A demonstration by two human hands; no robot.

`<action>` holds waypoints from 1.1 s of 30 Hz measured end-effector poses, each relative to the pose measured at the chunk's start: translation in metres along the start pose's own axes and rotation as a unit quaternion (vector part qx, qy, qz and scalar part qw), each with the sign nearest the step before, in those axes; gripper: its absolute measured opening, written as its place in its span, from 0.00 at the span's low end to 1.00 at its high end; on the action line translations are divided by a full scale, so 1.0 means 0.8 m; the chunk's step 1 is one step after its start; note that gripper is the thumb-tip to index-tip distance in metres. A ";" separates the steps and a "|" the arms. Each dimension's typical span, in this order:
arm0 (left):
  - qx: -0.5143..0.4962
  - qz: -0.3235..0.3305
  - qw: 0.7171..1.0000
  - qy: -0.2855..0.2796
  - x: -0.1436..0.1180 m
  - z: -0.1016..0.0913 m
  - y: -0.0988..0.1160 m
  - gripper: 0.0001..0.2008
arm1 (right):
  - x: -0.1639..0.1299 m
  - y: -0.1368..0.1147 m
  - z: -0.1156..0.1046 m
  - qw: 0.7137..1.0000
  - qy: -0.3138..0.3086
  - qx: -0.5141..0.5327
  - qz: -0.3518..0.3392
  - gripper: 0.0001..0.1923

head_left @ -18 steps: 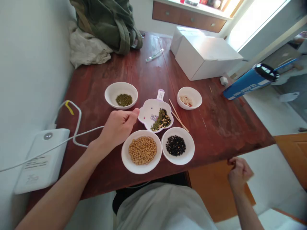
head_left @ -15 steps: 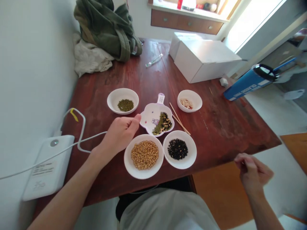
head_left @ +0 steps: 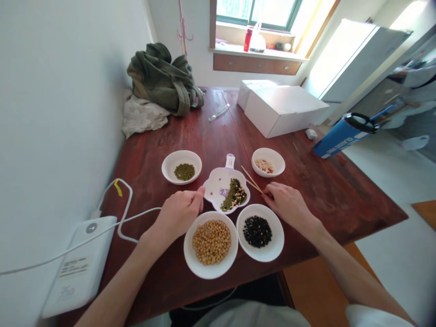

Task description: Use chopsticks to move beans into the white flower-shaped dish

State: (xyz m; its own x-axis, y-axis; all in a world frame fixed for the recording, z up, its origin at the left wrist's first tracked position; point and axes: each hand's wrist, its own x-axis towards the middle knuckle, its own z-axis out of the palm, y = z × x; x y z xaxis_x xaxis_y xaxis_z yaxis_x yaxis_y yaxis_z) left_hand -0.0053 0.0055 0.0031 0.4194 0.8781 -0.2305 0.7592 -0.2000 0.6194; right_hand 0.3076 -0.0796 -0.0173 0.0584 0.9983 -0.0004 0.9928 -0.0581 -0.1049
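Observation:
A flower-shaped white dish (head_left: 213, 181) with a short handle holds mixed green, black and tan beans on its right side. My left hand (head_left: 182, 209) is closed, thumb and fingers pinching the dish's left rim. At the right, my right hand (head_left: 288, 204) has its fingertips closed on the near ends of a pair of wooden chopsticks (head_left: 251, 176), which lie beside the dish. In front stand a bowl of soybeans (head_left: 211, 243) and a bowl of black beans (head_left: 258, 231). Behind are a bowl of mung beans (head_left: 184, 171) and a bowl of pale, reddish-skinned pieces (head_left: 264, 165).
A white power strip (head_left: 81, 263) with cables lies along the left wall. Farther back are a green bag (head_left: 163, 81) on a pale cloth, a small clear packet (head_left: 219, 112) and a white box (head_left: 282, 109). A blue tumbler (head_left: 344, 135) stands near the right edge.
My right hand has come from beyond the table's front edge to the chopsticks and closed on their ends. My left hand stays at the dish. The view has tilted up.

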 end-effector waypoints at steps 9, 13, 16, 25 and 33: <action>0.040 0.055 0.987 0.147 -0.006 -0.004 -0.002 0.33 | -0.042 0.027 -0.014 0.999 0.037 -0.007 0.007 0.10; -0.087 0.118 0.976 0.161 -0.010 0.001 -0.001 0.29 | -0.064 0.042 -0.039 0.984 0.043 0.174 0.025 0.12; -0.182 0.147 0.958 0.165 -0.010 0.007 0.002 0.25 | -0.068 0.037 -0.059 0.924 0.035 0.378 0.030 0.12; -0.220 0.088 0.968 0.086 0.004 0.016 -0.006 0.27 | -0.046 0.014 -0.086 0.754 0.093 0.634 -0.144 0.13; -0.110 0.034 0.991 0.066 0.004 0.013 -0.005 0.29 | -0.027 -0.017 -0.110 0.787 0.349 0.462 -0.213 0.30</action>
State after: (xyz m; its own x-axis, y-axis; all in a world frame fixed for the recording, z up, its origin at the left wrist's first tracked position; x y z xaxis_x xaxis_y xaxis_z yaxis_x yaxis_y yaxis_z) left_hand -0.0019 0.0043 -0.0082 0.3863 0.9178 -0.0912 0.5985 -0.1743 0.7819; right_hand 0.3021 -0.1008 0.0715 0.1052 0.6609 0.7430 0.4572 0.6314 -0.6263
